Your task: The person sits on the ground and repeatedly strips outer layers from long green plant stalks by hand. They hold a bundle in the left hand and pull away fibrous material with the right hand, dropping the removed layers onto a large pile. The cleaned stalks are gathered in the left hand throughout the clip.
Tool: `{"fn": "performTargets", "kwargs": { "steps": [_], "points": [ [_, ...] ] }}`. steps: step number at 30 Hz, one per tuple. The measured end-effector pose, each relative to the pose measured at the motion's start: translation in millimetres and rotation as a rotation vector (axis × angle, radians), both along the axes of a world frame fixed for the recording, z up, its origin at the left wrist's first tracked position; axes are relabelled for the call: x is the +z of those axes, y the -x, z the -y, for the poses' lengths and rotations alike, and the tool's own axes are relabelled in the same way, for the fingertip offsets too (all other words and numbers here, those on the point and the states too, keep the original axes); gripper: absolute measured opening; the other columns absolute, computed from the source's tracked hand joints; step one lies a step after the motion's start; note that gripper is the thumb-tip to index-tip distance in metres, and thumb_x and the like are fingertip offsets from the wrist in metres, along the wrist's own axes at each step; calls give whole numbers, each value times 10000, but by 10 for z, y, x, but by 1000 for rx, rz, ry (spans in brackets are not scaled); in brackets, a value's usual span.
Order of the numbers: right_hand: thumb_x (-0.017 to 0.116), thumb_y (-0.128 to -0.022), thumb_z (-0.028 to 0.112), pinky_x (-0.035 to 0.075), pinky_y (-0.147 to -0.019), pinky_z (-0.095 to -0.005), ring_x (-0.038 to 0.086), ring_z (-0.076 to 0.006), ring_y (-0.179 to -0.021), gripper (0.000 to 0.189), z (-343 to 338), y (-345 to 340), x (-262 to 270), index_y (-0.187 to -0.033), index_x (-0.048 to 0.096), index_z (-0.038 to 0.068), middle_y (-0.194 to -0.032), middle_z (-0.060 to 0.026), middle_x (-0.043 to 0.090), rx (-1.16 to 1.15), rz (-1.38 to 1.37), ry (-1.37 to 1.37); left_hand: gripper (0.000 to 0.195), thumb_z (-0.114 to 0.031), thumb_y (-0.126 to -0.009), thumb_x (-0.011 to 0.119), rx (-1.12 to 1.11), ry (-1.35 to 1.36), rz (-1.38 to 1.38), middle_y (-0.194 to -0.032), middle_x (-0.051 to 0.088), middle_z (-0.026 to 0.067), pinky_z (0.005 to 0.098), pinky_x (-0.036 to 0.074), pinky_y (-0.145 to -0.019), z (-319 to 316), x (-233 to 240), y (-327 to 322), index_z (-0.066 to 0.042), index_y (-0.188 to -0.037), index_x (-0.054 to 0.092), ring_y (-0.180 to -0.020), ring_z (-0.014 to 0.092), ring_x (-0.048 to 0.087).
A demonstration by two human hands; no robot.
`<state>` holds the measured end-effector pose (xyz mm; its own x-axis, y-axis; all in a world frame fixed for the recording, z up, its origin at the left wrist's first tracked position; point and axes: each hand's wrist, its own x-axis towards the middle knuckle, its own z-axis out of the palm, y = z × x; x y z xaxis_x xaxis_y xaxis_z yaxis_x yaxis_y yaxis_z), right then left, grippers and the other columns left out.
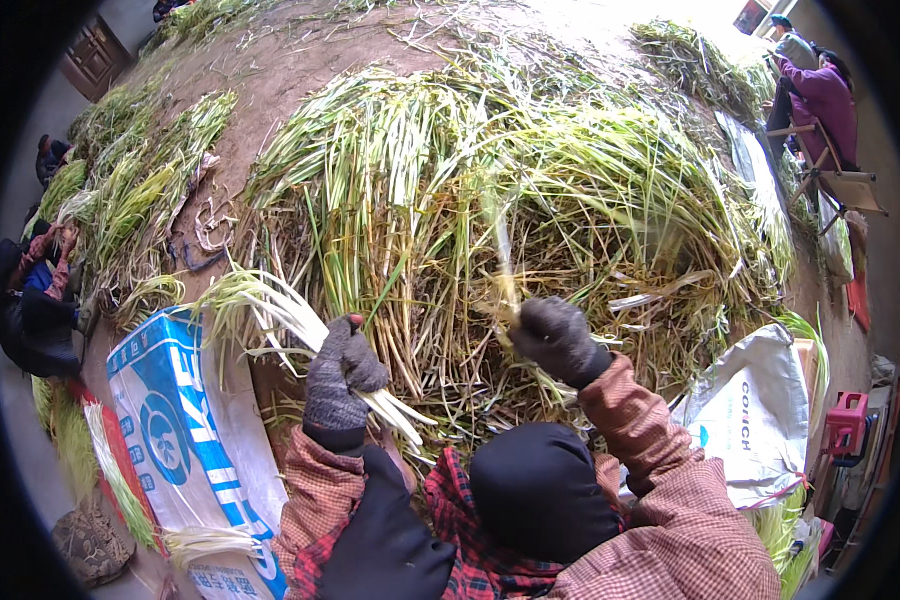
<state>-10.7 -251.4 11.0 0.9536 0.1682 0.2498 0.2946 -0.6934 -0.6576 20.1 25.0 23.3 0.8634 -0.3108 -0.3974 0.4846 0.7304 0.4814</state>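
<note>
My left hand (345,375), in a grey knitted glove with one fingertip showing through, grips a bunch of pale blanched stalks (292,307). Their white ends stick out below the fist and their leafy ends droop to the left. To the right, my right hand (555,337), gloved as well, is closed around a motion-blurred stalk (504,255) that points up and away. Before me lies a broad heap of long green stalks (420,150), with brown, withered leaves (607,262) on its near side.
At my left lies a blue-and-white printed sack (165,420) with a small pale bundle (210,544) on it. A white sack (750,412) and a pink plastic stool (846,424) are at right. People (41,292) sit at left; another person (817,105) sits at far right beside a folding chair (840,180).
</note>
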Motion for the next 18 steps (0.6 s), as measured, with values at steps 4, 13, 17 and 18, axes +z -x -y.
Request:
{"fn": "performTargets", "kwargs": {
  "steps": [4, 13, 17, 18],
  "points": [
    [652, -642, 126, 396, -478, -398, 505, -317, -545, 142, -308, -62, -105, -652, 516, 86, -560, -109, 480, 248, 80, 2, 195, -222, -873, 475, -31, -96, -123, -490, 302, -44, 243, 245, -344, 93, -123, -15, -49, -960, 469, -336, 78, 258],
    [639, -656, 182, 400, -577, -400, 521, -292, -610, 156, -418, 87, -314, -728, 532, 94, -632, -73, 514, 440, 43, 47, 146, -193, -828, 556, -80, -357, -284, -480, 387, -19, 231, 257, -296, 168, -415, 35, -59, -870, 520, -302, 83, 306],
    [635, -660, 206, 388, -611, -380, 518, -271, -590, 170, -438, 104, -390, -749, 525, 112, -635, -55, 504, 518, 66, 82, 132, -165, -790, 607, -76, -418, -203, -471, 394, -21, 231, 254, -291, 218, -524, 107, -61, -812, 530, -302, 82, 314],
    [634, -661, 211, 387, -614, -379, 518, -267, -589, 170, -452, 105, -363, -752, 526, 117, -639, -52, 506, 534, 76, 96, 133, -159, -780, 618, -78, -506, -184, -469, 395, -22, 232, 253, -290, 261, -496, 100, -61, -802, 532, -304, 82, 318]
  ]
}}
